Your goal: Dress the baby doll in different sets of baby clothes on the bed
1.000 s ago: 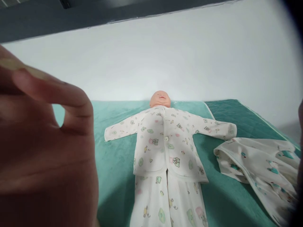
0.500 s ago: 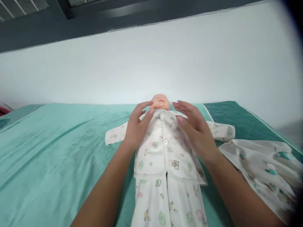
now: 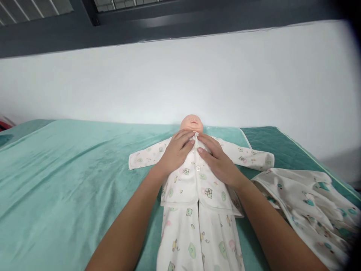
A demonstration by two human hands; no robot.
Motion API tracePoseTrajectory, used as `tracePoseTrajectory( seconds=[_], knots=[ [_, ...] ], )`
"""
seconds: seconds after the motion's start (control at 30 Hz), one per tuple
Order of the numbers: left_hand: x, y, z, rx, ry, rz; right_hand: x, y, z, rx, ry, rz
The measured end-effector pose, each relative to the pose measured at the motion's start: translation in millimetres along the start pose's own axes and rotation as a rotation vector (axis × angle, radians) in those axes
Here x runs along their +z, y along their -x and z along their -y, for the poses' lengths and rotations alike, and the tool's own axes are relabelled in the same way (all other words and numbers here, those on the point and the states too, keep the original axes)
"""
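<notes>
A baby doll (image 3: 192, 123) lies face up, dressed in a white patterned jacket (image 3: 184, 186) and matching trousers (image 3: 180, 239). Both sleeves stretch out sideways. My left hand (image 3: 178, 149) rests on the jacket's upper chest, just below the doll's chin, fingers extended. Opposite it, my right hand (image 3: 216, 158) lies on the other side of the front opening, its fingers also extended. The fingertips of both hands nearly meet at the collar. A round button (image 3: 197, 168) shows lower on the jacket front.
Light green cloth (image 3: 70, 180) covers the bed, with a darker green quilted part (image 3: 263, 141) at the right. A crumpled white patterned garment (image 3: 316, 203) lies beside my right forearm. Behind the doll's head stands a white wall (image 3: 169, 82).
Both hands have come down and inward from above the doll's shoulders onto the jacket's upper front. The camera view has shifted slightly.
</notes>
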State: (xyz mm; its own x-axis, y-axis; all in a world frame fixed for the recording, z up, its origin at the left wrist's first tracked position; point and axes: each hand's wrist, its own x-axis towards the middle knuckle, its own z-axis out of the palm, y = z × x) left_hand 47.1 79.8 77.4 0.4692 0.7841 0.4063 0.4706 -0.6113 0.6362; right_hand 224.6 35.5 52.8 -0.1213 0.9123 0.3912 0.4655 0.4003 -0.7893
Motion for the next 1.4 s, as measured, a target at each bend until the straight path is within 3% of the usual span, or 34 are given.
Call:
tracePoseTrajectory(
  seconds=[0.23, 0.47, 0.63, 0.83, 1.1, 1.4],
  knots=[
    [0.5, -0.2, 0.1, 0.001, 0.0, 0.023, 0.6, -1.0, -4.7, -0.003, -0.017, 0.013],
    [1.2, 1.6, -1.8, -0.072, 0.013, 0.033, 3.8, 0.1, -3.5, 0.048, -0.113, -0.061],
    [3.2, 4.0, -5.1, -0.028, -0.005, -0.129, 7.0, 2.0, -3.2, 0.025, -0.237, -0.201],
    [4.3, 12.2, -14.9, 0.027, -0.07, -0.208, 1.4, 8.7, 5.3, -0.145, -0.09, -0.295],
    [10.9, 31.9, -12.5, 0.019, 0.002, -0.171, 10.6, 34.6, 12.2, -0.168, -0.016, -0.272],
    [7.7, 29.4, -11.8, -0.072, 0.181, -0.129, 11.4, 32.6, 9.7, -0.074, -0.029, -0.278]
  ],
)
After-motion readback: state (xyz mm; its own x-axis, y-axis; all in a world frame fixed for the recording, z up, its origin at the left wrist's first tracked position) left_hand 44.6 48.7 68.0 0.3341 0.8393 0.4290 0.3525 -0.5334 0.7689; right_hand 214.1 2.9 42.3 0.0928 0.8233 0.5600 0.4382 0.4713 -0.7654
